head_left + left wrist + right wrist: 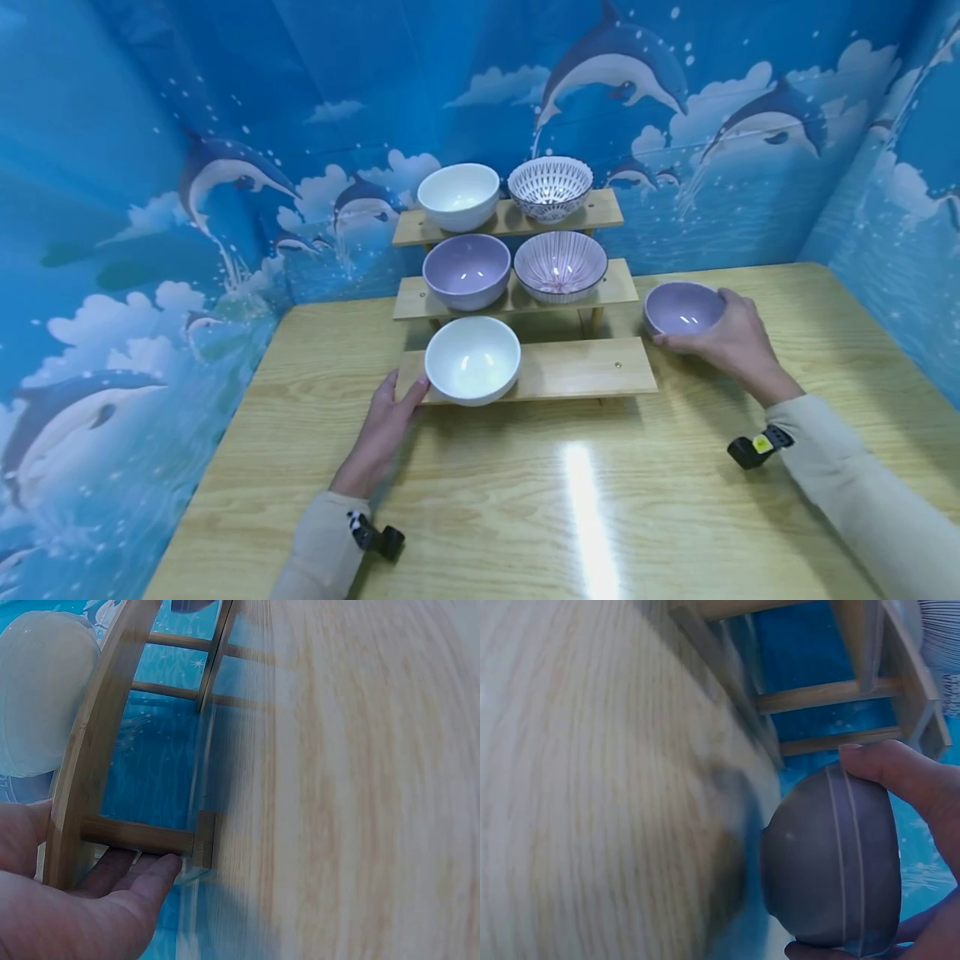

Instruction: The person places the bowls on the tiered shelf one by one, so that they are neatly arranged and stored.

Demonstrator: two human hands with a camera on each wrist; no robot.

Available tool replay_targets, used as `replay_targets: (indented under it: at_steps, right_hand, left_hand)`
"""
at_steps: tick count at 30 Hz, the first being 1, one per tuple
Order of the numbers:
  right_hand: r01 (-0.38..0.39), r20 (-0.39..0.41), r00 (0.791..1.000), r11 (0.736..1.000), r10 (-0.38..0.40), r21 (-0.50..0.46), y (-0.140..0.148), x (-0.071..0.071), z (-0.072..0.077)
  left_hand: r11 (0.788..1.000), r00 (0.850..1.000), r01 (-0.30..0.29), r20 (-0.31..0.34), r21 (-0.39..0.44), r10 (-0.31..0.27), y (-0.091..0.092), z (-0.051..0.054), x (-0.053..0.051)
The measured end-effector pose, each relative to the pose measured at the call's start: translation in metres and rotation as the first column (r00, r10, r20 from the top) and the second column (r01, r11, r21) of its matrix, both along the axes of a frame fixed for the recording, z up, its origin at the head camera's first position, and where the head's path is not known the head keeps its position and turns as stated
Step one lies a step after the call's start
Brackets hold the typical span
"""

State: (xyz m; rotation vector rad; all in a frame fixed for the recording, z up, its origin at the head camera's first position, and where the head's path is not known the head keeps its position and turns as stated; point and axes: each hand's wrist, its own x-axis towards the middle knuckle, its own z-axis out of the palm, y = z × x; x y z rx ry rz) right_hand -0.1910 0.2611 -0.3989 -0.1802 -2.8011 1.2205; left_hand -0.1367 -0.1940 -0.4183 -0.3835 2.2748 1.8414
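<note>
My right hand (pixel 738 337) holds a small lavender bowl (pixel 678 307) upright, thumb and fingers on opposite sides of it, right of a three-tier wooden stand (pixel 573 367). In the right wrist view the bowl (pixel 817 855) appears raised above the table, its shadow nearby. My left hand (pixel 381 429) grips the left end of the stand's lowest tier; the left wrist view shows fingers (pixel 146 889) under the board beside a wooden leg (pixel 139 836). Close to that thumb, a white bowl (pixel 472 360) sits on the left of the lowest tier.
A purple bowl (pixel 467 273) and a striped bowl (pixel 561 267) stand on the middle tier. Above them are a pale white bowl (pixel 459 198) and a dark-patterned bowl (pixel 550 190). The stand rests on a wooden table (pixel 480 500) against a dolphin-printed backdrop (pixel 420 75).
</note>
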Motion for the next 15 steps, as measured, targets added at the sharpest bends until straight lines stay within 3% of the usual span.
replay_targets:
  at_steps: [15]
  right_hand:
    - [-0.031,-0.008,0.999,0.999,0.031,-0.035,0.013,0.038,0.031]
  left_hand:
    - [1.0,1.0,-0.014,0.011,-0.01,0.014,0.0,0.0,0.0]
